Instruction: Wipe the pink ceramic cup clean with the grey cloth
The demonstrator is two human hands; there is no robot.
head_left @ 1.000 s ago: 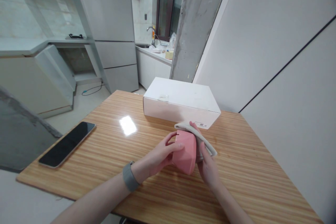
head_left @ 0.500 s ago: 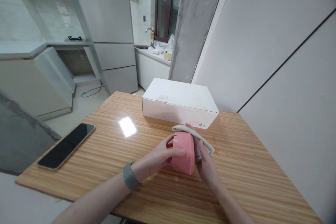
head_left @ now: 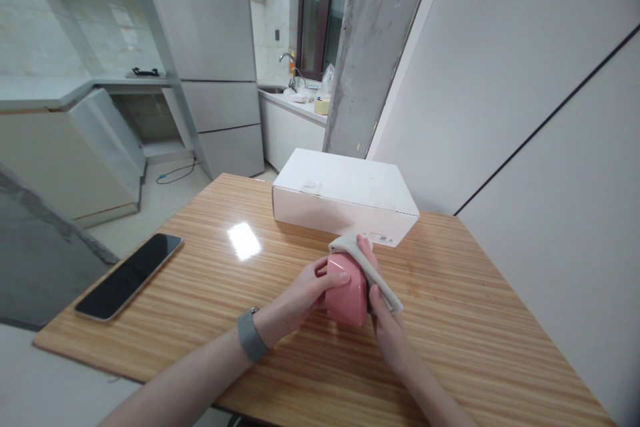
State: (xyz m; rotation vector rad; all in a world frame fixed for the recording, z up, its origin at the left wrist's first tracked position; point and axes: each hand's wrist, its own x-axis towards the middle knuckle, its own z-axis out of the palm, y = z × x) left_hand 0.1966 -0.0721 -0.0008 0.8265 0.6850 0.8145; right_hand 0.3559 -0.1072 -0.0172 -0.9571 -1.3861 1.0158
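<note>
On the table (head_left: 465, 327), pink case (head_left: 345, 300) lies lengthwise away from you, left hand (head_left: 310, 293) gripping its left side, right hand (head_left: 387, 330) pressing cloth (head_left: 367, 267) on its right

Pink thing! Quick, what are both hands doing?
Left hand: closed on the pink faceted object.
Right hand: closed, pressing a beige cloth against it.

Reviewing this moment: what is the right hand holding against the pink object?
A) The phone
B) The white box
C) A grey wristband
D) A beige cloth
D: the right hand presses a beige cloth against the pink object, which the left hand holds from the other side.
</note>
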